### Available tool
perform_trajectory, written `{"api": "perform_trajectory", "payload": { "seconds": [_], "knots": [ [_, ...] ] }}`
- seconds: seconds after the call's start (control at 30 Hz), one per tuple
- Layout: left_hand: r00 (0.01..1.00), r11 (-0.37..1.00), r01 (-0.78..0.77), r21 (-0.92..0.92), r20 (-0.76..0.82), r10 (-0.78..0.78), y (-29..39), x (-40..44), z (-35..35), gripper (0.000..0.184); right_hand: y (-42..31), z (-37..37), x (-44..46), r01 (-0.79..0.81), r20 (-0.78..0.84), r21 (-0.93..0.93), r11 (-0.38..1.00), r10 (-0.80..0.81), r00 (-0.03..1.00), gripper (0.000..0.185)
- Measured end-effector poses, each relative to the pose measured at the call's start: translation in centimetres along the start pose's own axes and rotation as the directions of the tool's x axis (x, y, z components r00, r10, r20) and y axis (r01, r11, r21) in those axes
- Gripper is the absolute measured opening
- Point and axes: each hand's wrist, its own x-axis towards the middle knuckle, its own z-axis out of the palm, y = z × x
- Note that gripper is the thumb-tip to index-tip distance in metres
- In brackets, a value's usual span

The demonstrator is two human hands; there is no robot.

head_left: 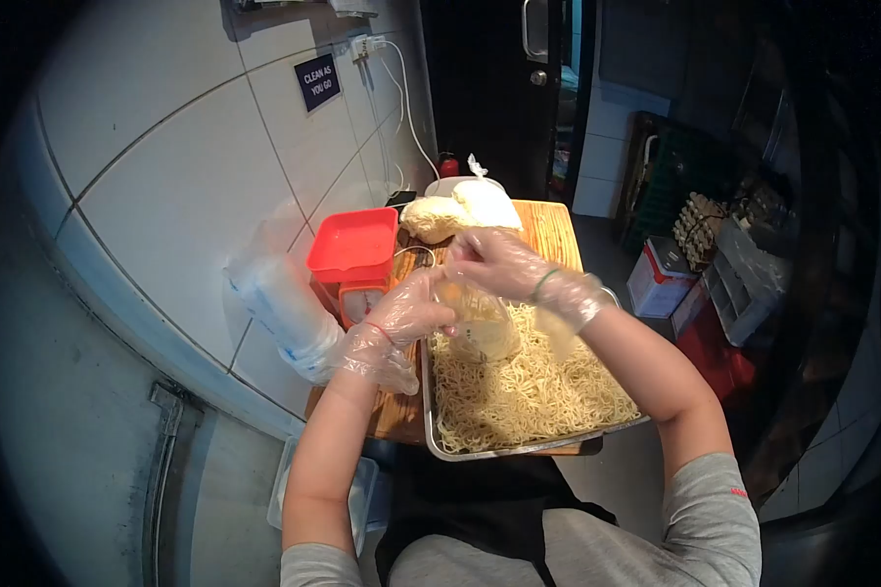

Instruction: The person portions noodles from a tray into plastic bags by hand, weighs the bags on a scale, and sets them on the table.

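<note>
Clear plastic gloves cover both of my hands. My left hand and my right hand are closed on the gathered top of a clear plastic bag, which hangs between them. The bag looks pale inside, but I cannot tell whether that is its content or noodles seen through it. Right below it is a metal tray with a broad heap of yellow noodles. A red-orange kitchen scale with a red pan stands left of my hands.
Filled plastic bags sit at the wooden table's far end. A roll of clear bags leans left of the scale. Tiled wall borders the left side. Crates and egg trays stand on the right.
</note>
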Motion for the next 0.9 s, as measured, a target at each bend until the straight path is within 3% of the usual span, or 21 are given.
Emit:
{"api": "perform_trajectory", "payload": {
  "seconds": [0.07, 0.17, 0.2, 0.3, 0.4, 0.47, 0.5, 0.57, 0.67, 0.77, 0.8, 0.9],
  "knots": [
    [0.997, 0.983, 0.03, -0.184, -0.071, -0.043, -0.2, -0.1, 0.0, 0.073, -1.0, -2.6, -1.2, -0.027, 0.196, -0.115, 0.993, 0.049, 0.979, 0.024],
    [0.997, 0.992, 0.056, -0.116, -0.051, -0.062, -0.6, 0.3, 0.2, 0.067, -1.5, -3.5, -2.2, -0.125, 0.103, -0.113, 0.986, 0.136, 0.985, 0.022],
    [0.997, 0.995, 0.052, -0.086, -0.058, -0.057, -0.3, 0.2, 0.7, 0.067, 0.1, -2.9, -1.7, -0.026, 0.017, -0.326, 0.945, 0.033, 0.999, 0.024],
    [0.996, 1.0, 0.027, -0.001, -0.087, -0.027, 1.1, -0.1, 1.6, 0.066, 2.4, 1.3, -2.3, -0.076, 0.015, -0.584, 0.808, 0.104, 0.994, 0.031],
    [0.99, 0.994, -0.061, 0.091, -0.122, 0.071, 2.6, -0.6, 0.8, 0.063, 1.3, -0.3, -2.2, -0.196, 0.096, -0.373, 0.907, 0.248, 0.964, 0.024],
    [0.974, 0.963, -0.193, -0.189, -0.157, 0.165, 5.0, -1.1, -0.9, 0.062, 1.8, -2.7, -1.4, -0.144, -0.041, 0.105, 0.984, 0.149, 0.988, 0.015],
    [0.962, 0.91, -0.255, -0.327, -0.181, 0.205, 6.3, -1.3, -1.8, 0.062, 1.6, -3.8, -1.0, -0.05, -0.124, 0.293, 0.955, 0.09, 0.988, 0.021],
    [0.955, 0.951, -0.26, -0.165, -0.192, 0.227, 9.8, -0.9, -3.7, 0.061, 0.5, -3.9, -0.1, 0.108, -0.263, 0.401, 0.91, 0.001, 0.965, 0.03],
    [0.94, 0.979, -0.203, 0.035, -0.273, 0.204, 13.6, 0.7, -7.2, 0.06, -1.6, -4.0, 0.2, 0.173, -0.26, 0.584, 0.793, -0.02, 0.966, 0.041],
    [0.902, 0.981, -0.137, 0.137, -0.392, 0.181, 14.8, 1.8, -10.4, 0.06, 0.2, -3.4, 0.0, 0.09, -0.224, 0.479, 0.873, 0.023, 0.974, 0.044],
    [0.885, 0.98, -0.118, 0.159, -0.431, 0.176, 14.6, 2.1, -11.2, 0.061, 1.9, -2.7, 0.3, -0.009, -0.172, 0.399, 0.917, 0.084, 0.981, 0.042],
    [0.818, 0.917, -0.194, 0.349, -0.459, 0.348, 12.0, 3.9, -13.1, 0.062, 5.2, -0.7, -0.6, -0.131, -0.054, 0.294, 0.947, 0.153, 0.987, 0.037]
  ]
}}
